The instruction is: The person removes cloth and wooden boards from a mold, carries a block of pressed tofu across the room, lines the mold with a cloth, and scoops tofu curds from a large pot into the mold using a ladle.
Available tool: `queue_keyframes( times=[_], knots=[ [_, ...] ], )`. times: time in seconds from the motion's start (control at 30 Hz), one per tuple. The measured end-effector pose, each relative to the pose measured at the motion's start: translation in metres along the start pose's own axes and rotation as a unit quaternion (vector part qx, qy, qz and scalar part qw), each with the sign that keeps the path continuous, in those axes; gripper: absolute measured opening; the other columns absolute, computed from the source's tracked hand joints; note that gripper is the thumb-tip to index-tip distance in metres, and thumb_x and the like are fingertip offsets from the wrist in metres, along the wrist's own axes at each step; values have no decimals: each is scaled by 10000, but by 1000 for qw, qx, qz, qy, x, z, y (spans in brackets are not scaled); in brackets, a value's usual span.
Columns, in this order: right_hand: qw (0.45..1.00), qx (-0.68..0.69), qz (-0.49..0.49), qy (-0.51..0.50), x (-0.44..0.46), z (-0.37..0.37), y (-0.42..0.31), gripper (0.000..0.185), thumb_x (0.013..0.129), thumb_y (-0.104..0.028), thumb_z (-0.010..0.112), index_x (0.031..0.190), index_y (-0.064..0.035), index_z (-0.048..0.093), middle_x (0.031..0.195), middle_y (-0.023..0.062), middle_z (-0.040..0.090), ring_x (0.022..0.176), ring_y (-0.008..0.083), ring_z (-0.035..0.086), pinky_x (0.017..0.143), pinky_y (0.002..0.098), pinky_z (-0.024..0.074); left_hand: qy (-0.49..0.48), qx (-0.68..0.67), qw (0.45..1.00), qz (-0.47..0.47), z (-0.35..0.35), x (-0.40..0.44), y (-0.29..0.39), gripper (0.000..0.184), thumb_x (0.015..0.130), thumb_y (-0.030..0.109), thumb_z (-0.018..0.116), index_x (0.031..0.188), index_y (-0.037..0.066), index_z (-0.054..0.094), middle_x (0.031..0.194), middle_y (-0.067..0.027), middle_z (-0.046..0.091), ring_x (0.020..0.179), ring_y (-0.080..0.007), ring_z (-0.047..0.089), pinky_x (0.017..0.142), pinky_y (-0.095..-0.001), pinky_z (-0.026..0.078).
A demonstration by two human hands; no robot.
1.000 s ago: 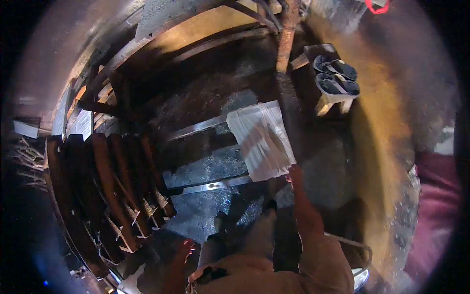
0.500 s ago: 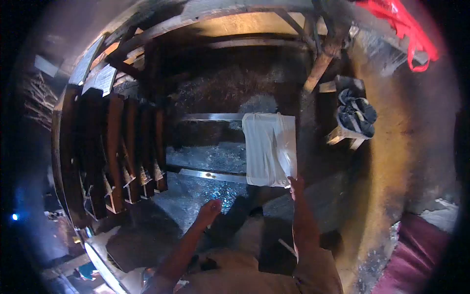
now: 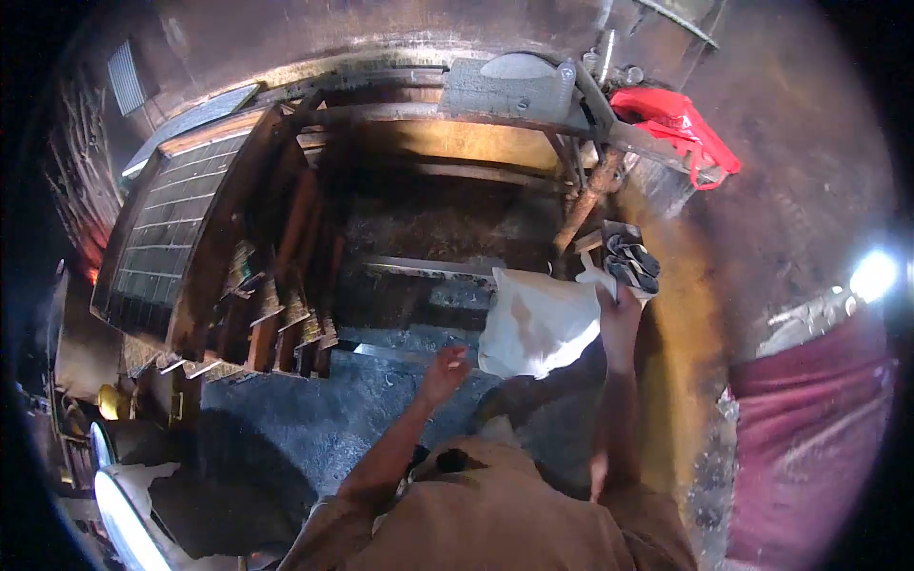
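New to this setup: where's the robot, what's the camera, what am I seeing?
No robot here: these are a person's two bare hands. One camera, worn on the head, looks forward and down, so the view is wide and curved.

The right hand grips a pale cloth near its edge. The left hand holds nothing visible. Two metal rails run toward the cloth; whether it rests on them is hard to tell.

To the left stand wooden frames. Beyond the right hand, dark sandals sit on a small stool.
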State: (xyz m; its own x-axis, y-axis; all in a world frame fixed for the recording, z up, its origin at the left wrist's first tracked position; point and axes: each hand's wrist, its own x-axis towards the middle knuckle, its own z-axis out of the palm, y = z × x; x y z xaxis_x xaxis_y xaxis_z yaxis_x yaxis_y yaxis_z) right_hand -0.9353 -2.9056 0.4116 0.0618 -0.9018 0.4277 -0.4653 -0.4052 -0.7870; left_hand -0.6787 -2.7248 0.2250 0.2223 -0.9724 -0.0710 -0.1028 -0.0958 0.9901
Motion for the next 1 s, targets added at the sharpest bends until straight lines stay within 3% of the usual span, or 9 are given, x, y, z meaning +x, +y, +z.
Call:
queue_keyframes(
  times=[0.07, 0.2, 0.33, 0.47, 0.6, 0.67, 0.8, 0.83, 1.0],
  knots=[
    [996, -64, -64, -2, 2, -1, -38, 173, 807, -105, 606, 916, 27, 588, 758, 112, 604, 715, 158, 548, 672, 304, 433, 17, -63, 995, 79, -13, -8, -1, 459, 755, 139, 688, 1163, 108, 481, 1042, -52, 571, 859, -187, 571, 730, -328, 480],
    [974, 211, 52, 66, -5, -22, -139, 118, 836, -101, 588, 891, 0, 615, 799, 51, 623, 696, 106, 535, 638, 265, 436, 17, 4, 998, 61, -46, -57, 63, 614, 681, 148, 752, 1214, 124, 446, 1200, -83, 469, 1032, -214, 492, 767, -323, 472],
    [961, 228, -97, 121, -5, -41, -238, 158, 861, -177, 588, 894, -23, 606, 705, -9, 577, 532, 47, 473, 457, 202, 360, -19, 15, 997, 79, -45, -87, 91, 863, 599, 283, 808, 1295, 75, 342, 1337, -153, 309, 1205, -295, 351, 932, -388, 378],
    [944, 248, -133, 173, -8, -75, -346, 166, 864, -160, 572, 936, -12, 599, 700, 2, 574, 532, 61, 480, 454, 198, 360, -40, 73, 983, 166, -17, -92, 112, 1158, 519, 421, 824, 1361, -8, 155, 1396, -235, 162, 1303, -377, 176, 1065, -451, 176],
    [926, 301, -182, 137, 3, -98, -417, 174, 861, -152, 566, 954, -12, 610, 751, 24, 600, 585, 99, 532, 513, 237, 436, 0, 145, 971, 192, 33, -105, 157, 1293, 480, 447, 829, 1374, -18, 20, 1416, -254, 41, 1326, -395, 60, 1078, -464, 112],
    [903, 335, -236, 127, 3, -111, -439, 130, 881, -122, 524, 928, -22, 593, 685, 4, 570, 501, 66, 471, 433, 211, 359, 41, 153, 974, 159, 59, -95, 173, 1319, 462, 434, 838, 1373, -17, -2, 1420, -254, 5, 1327, -400, 30, 1079, -472, 97],
    [848, 371, -344, 155, -7, -160, -440, 148, 888, -100, 493, 959, -5, 580, 687, 19, 589, 473, 59, 497, 395, 194, 362, 105, 175, 977, 66, 89, -65, 182, 1228, 498, 353, 837, 1400, 97, 43, 1433, -196, 95, 1327, -382, 83, 1016, -559, 212],
    [880, 327, -259, 229, -11, -177, -441, 145, 895, -140, 514, 960, -23, 569, 661, 16, 588, 454, 57, 486, 391, 197, 364, 135, 167, 968, 130, 102, -52, 156, 1073, 549, 368, 806, 1384, 140, 170, 1392, -157, 273, 1309, -374, 174, 961, -590, 272],
    [827, 442, -259, 233, -3, -314, -328, 214, 864, -134, 563, 1033, -1, 571, 898, 97, 627, 768, 176, 613, 628, 286, 507, -54, 107, 990, 77, 191, -3, 19, 700, 691, 331, 684, 1277, 107, 371, 1120, -163, 553, 1090, -347, 486, 896, -462, 402]
  ],
)
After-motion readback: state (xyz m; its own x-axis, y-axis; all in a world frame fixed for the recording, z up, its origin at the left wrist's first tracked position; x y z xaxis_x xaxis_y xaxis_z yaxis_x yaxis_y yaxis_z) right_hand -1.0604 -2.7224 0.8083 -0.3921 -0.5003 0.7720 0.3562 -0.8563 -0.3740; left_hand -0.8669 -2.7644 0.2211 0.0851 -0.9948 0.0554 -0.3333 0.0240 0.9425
